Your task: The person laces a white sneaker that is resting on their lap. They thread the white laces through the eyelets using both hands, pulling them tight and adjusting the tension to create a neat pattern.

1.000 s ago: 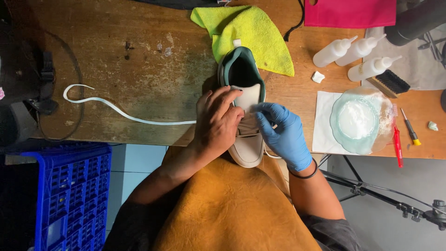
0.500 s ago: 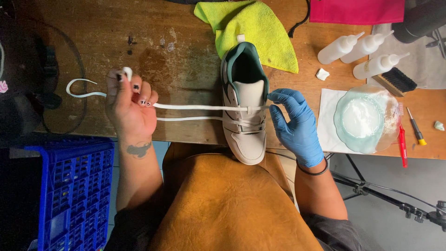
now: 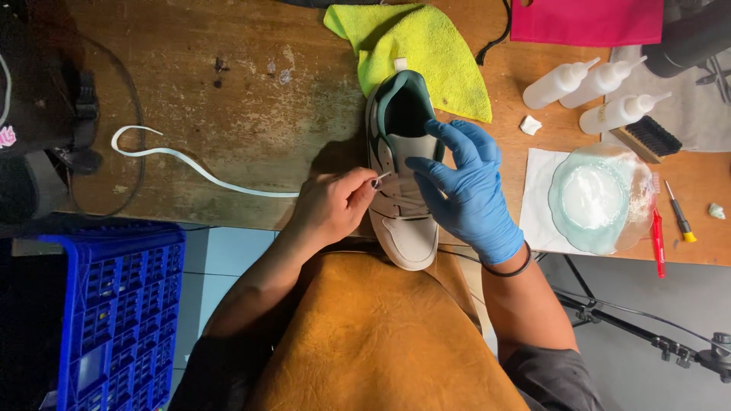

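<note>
A pale grey shoe (image 3: 403, 228) with a dark green lining lies on the wooden table's (image 3: 244, 91) front edge, toe toward me. My bare left hand (image 3: 331, 205) pinches the tip of a white lace (image 3: 190, 164) at the shoe's left eyelets. The lace trails left across the table in a curve. My right hand (image 3: 468, 190), in a blue glove, rests on the shoe's tongue and right side with fingers spread, holding it steady.
A yellow-green cloth (image 3: 426, 49) lies behind the shoe. Three white squeeze bottles (image 3: 601, 91), a brush (image 3: 647, 138), a glass dish (image 3: 598, 198) on white paper and a red pen (image 3: 659, 243) sit at right. A blue crate (image 3: 106, 320) stands at lower left. A tan apron (image 3: 381, 342) covers my lap.
My left hand, stretched out left with the lace pulled taut half a second ago, has come back to the shoe's eyelets with the lace tip. The lace now lies slack.
</note>
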